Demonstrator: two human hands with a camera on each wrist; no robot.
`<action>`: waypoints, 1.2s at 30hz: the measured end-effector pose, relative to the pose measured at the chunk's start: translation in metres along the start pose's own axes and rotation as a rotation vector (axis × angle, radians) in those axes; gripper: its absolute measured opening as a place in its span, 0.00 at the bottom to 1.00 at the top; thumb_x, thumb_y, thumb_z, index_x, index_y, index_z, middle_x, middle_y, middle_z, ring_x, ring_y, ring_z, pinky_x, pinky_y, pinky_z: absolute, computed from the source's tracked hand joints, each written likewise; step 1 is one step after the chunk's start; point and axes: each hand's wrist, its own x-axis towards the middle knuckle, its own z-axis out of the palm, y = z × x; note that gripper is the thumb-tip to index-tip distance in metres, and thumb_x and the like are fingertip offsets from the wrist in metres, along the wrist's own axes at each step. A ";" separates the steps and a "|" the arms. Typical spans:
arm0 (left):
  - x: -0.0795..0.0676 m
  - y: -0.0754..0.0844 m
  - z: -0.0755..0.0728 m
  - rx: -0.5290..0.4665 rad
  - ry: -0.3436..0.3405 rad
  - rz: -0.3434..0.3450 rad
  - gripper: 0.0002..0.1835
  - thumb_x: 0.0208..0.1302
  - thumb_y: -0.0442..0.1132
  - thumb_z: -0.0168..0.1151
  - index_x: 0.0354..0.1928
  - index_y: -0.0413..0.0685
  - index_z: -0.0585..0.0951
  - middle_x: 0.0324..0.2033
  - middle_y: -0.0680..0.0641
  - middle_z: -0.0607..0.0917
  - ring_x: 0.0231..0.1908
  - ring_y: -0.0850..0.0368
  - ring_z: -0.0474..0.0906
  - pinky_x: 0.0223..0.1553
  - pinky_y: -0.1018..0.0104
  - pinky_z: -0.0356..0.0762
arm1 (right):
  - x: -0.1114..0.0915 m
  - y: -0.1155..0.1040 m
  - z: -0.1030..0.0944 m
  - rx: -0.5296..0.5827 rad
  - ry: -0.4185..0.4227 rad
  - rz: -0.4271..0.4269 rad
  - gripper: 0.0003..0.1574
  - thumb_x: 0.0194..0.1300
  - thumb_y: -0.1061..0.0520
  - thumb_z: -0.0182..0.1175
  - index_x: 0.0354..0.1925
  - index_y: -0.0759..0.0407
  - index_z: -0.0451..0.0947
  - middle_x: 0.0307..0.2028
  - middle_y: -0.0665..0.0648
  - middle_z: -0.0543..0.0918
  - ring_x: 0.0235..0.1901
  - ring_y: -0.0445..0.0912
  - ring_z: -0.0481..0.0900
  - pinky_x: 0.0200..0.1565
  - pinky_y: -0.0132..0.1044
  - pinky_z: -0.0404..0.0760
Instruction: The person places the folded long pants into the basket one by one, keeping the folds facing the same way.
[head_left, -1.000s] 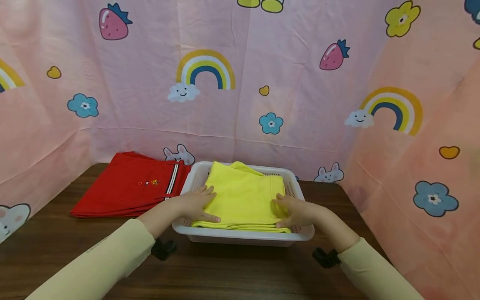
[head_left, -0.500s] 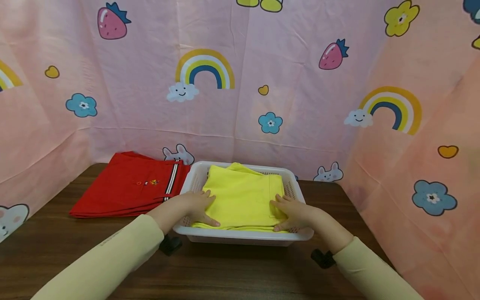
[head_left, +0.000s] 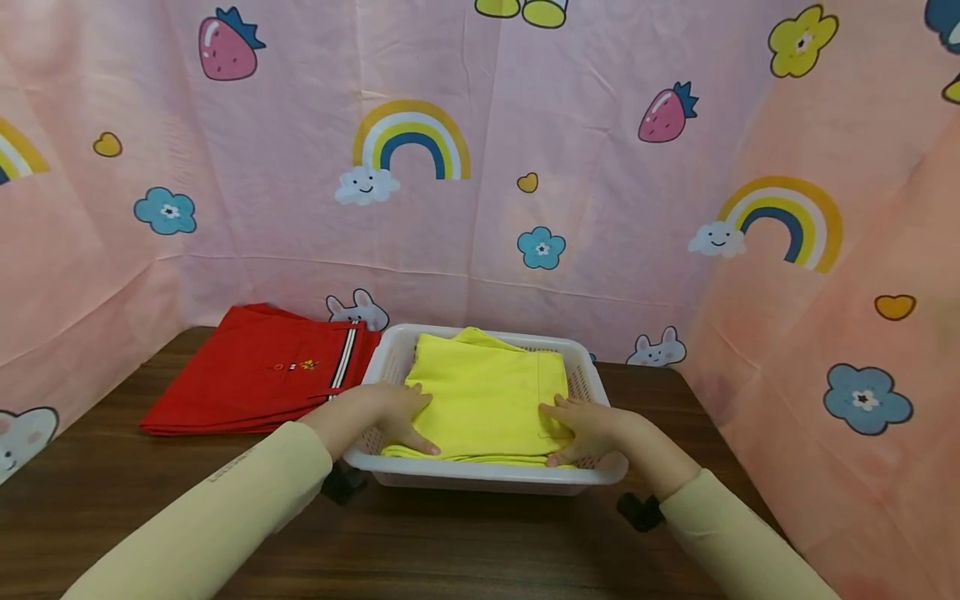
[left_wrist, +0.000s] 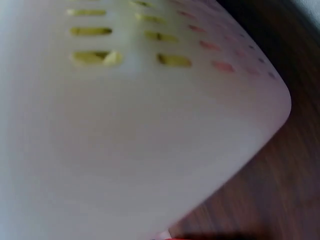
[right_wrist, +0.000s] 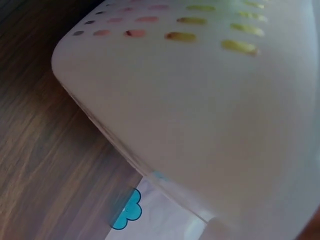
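1. Head view puts the folded yellow garment inside the white basket, which stands on the tabletop directly in front of you. That central spot probably lets both your arms reach it equally well.

2. Your left hand is open: the fingers spread over the garment's left edge and the thumb lies near its front fold. You rest it on the cloth rather than clutching it.

3. Your right hand lies on the opposite edge, fingers relaxed and slightly bent, with no pinch to be seen. Placed across from each other, your hands likely keep the pressure even, so the folded layers stay flat and square.

4. Several cloth edges line up along the front, while a corner peeks up at the back. You cannot tell from here whether more pieces lie underneath.

5. Left of the basket, the folded red garment sits on the tabletop, seemingly set aside so it doesn't crowd your work. Whether it touches the rim is unclear.

6. Both wrist views mostly show you the basket's slotted wall. Yellow shows through the slots, but your fingers don't appear there, so you cannot judge how firmly they press.
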 end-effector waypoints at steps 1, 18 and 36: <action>0.000 -0.001 0.000 -0.010 0.001 0.002 0.55 0.48 0.69 0.64 0.71 0.43 0.61 0.69 0.39 0.60 0.68 0.41 0.56 0.64 0.42 0.55 | 0.000 0.000 0.000 0.003 -0.006 0.004 0.58 0.56 0.35 0.64 0.73 0.60 0.52 0.72 0.69 0.49 0.71 0.61 0.45 0.67 0.55 0.51; -0.010 0.002 -0.036 -0.134 -0.050 0.067 0.41 0.59 0.55 0.65 0.70 0.46 0.64 0.66 0.40 0.65 0.66 0.43 0.58 0.64 0.43 0.56 | -0.001 -0.003 -0.036 0.126 -0.034 0.101 0.47 0.63 0.41 0.62 0.72 0.54 0.57 0.68 0.63 0.62 0.67 0.58 0.58 0.63 0.58 0.59; 0.032 0.012 -0.055 -0.065 0.060 0.027 0.36 0.67 0.51 0.57 0.70 0.38 0.62 0.68 0.38 0.62 0.69 0.42 0.53 0.68 0.51 0.49 | 0.043 -0.004 -0.053 0.148 0.147 0.084 0.40 0.68 0.45 0.56 0.69 0.64 0.60 0.68 0.64 0.62 0.68 0.59 0.55 0.66 0.55 0.55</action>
